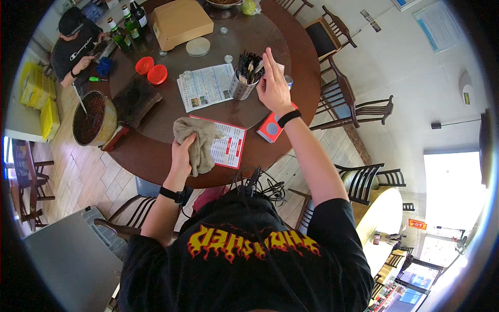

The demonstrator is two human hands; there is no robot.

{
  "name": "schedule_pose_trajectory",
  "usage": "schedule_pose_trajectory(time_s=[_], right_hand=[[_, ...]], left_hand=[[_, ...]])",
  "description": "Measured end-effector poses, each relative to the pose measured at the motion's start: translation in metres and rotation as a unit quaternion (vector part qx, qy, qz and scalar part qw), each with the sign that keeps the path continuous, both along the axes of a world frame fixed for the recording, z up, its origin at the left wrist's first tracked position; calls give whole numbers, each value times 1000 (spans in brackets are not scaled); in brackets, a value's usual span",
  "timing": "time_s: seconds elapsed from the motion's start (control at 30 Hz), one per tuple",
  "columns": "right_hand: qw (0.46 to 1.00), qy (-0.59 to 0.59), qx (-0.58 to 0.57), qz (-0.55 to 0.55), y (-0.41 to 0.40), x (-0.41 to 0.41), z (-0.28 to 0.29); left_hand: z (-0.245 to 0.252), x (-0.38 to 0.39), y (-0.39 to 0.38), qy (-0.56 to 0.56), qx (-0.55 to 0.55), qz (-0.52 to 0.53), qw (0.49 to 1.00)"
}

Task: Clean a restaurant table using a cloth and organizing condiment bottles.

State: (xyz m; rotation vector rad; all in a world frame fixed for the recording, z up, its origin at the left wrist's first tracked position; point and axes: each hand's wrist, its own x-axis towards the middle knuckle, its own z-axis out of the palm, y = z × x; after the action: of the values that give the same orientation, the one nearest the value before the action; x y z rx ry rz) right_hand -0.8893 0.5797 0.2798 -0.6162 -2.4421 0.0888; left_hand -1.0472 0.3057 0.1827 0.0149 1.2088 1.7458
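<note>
My left hand (pixel 181 156) grips a crumpled grey-brown cloth (pixel 200 144) over the left part of a laminated menu sheet (pixel 230 146) with a red border. My right hand (pixel 275 85) is raised with its fingers extended, just right of a perforated metal holder (pixel 242 89) filled with dark, thin utensils or pens. Whether it touches the holder cannot be told. A red box (pixel 269 130) with grey circles lies below my right wrist, and part of a can (pixel 288 81) shows behind the hand. A printed sheet (pixel 204 87) lies left of the holder.
The round table (pixel 144 156) bears a cardboard box (pixel 182 21), green bottles (pixel 131 25), red lids or bowls (pixel 157 74) and a dark curved block (pixel 136 99). A large pot (pixel 94 119) stands at its left edge. Another person (pixel 74 46) works at the upper left. Chairs (pixel 347 93) stand at the right.
</note>
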Motion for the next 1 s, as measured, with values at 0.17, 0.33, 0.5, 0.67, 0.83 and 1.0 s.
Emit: schedule_pose_trajectory(time_s=[0.17,0.33,0.5,0.67,0.83,1.0], right_hand=[[982,-162,-33,-92,7,5,-55],[994,21,-90,-50,-19,18,-42],[974,8,-174,-146,-78,122,-78],[840,8,-393,-374,-184,286,-172],[719,112,-511,-458,-321,372,-195],[670,183,-526,-490,-387,390,-194]], left_hand=[[5,13,0,-3,-19,-24,1000],[7,8,-16,-35,-23,-52,998],[-3,2,-12,-80,-16,-111,990],[-35,8,10,-124,-22,-182,975],[-31,49,39,-79,-81,-269,957],[-11,108,40,-135,24,-345,929]])
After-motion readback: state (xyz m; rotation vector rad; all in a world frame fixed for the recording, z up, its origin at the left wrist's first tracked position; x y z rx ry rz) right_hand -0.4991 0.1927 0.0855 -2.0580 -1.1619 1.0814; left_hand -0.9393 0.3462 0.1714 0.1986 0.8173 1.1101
